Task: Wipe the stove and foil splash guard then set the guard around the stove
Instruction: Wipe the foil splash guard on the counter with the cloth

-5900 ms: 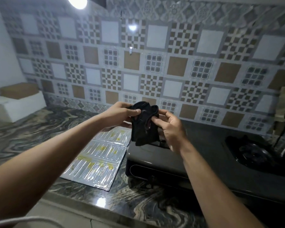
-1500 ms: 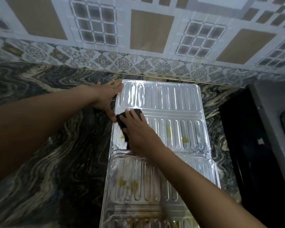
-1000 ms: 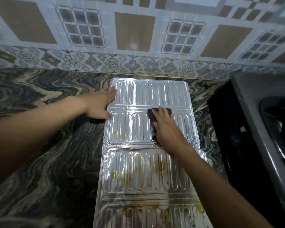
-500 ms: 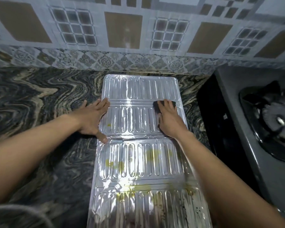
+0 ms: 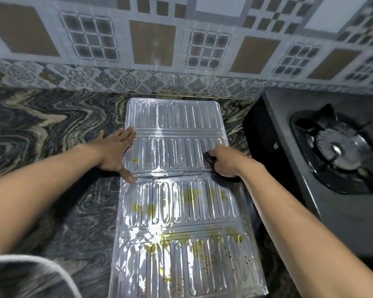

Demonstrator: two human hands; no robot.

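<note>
Ribbed, glossy foil splash guard [image 5: 177,151] lies on the polished marbled stone bench [image 5: 52,130]; beside it, the matt grey metal stove [image 5: 289,117].

Counter [image 5: 52,130]: dark marbled stone with swirling cream and grey veining, running up to the wall. Wall tiles [image 5: 153,41]: patterned squares in brown, white and grid designs, slightly blurred. Border strip [image 5: 129,81]: a row of floral diamond tiles along the wall's base, meeting the counter. White cord [image 5: 52,267]: curved loop at lower left, blurred
</note>
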